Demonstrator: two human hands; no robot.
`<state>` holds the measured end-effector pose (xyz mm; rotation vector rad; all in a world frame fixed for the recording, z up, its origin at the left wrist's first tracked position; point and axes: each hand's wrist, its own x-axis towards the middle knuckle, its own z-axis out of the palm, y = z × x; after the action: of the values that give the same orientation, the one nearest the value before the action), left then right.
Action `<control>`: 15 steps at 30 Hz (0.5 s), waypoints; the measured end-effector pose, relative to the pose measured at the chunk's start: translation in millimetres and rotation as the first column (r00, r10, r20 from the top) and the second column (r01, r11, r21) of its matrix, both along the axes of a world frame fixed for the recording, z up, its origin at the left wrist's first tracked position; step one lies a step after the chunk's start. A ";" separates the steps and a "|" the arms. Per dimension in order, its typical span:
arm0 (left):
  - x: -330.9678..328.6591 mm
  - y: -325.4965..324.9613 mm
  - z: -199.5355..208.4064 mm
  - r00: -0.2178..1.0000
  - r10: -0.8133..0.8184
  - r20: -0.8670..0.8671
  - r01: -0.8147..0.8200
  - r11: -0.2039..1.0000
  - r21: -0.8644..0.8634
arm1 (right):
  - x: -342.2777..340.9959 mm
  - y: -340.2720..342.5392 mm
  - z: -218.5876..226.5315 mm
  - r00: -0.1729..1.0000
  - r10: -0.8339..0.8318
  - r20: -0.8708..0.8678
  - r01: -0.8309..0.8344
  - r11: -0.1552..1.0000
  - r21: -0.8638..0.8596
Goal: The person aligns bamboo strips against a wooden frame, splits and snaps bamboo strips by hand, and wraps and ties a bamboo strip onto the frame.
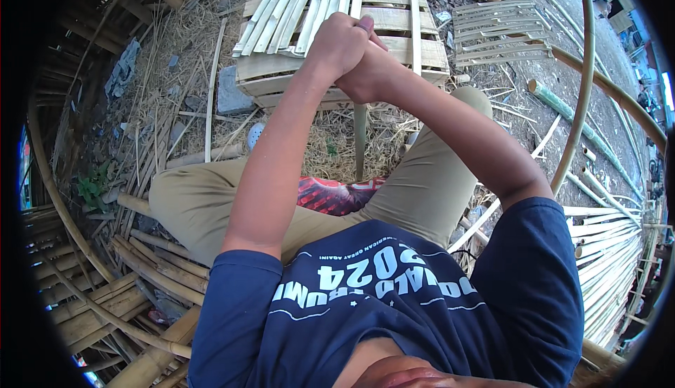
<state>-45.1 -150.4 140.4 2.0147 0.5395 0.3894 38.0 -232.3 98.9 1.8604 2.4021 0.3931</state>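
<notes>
Fingers of the left hand [337,45] look bent and pressed together against the right hand [368,73], whose own fingers are mostly hidden, so I cannot tell how they are set or whether anything sits inside the clasp. From my remote seat I have only the head view, and it puts the pale split-bamboo strips [285,18] on top of the slatted wooden crate [264,71], fanned side by side just beyond and left of the joined hands. Below the wrists, an upright narrow slat [360,142] shows; I can't tell whether it is held. For handling these strips well, I would judge it best to part the hands, take each strip by its flat faces rather than its split edges, which may be sharp, and brace it against the crate so the thin length doesn't flex or slide its neighbours out of line.
</notes>
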 end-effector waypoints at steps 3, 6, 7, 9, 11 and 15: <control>3.4 10.7 -3.7 1.000 0.026 0.017 -0.025 0.998 -0.061 | 2.9 4.4 -1.9 0.998 -0.028 0.048 0.030 0.999 -0.035; -6.5 25.1 -5.3 0.987 0.157 -0.024 -0.153 0.980 0.124 | -13.9 -2.6 -3.9 0.989 -0.030 0.147 0.026 0.999 0.025; -12.1 29.1 -3.9 0.981 0.189 -0.035 -0.187 0.982 0.037 | -17.3 -10.1 -3.9 0.994 0.105 -0.022 -0.091 0.939 0.332; -26.3 36.7 -2.1 0.956 0.274 -0.106 -0.286 0.950 -0.126 | -31.0 -29.6 -17.5 0.923 0.177 -0.342 0.130 0.693 0.709; -35.4 47.4 -7.7 0.945 0.313 -0.101 -0.325 0.935 -0.144 | -51.2 -19.7 -54.2 0.782 -0.074 -0.618 0.539 0.577 0.614; -52.9 31.4 15.1 0.899 0.396 -0.186 -0.394 0.918 0.051 | -65.0 -4.6 -129.1 -0.097 -0.320 -0.942 0.610 0.729 -0.310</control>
<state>-98.0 -119.1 155.5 1.9603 1.0801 0.4423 -27.0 -237.0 -30.2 3.7345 1.5506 -1.1593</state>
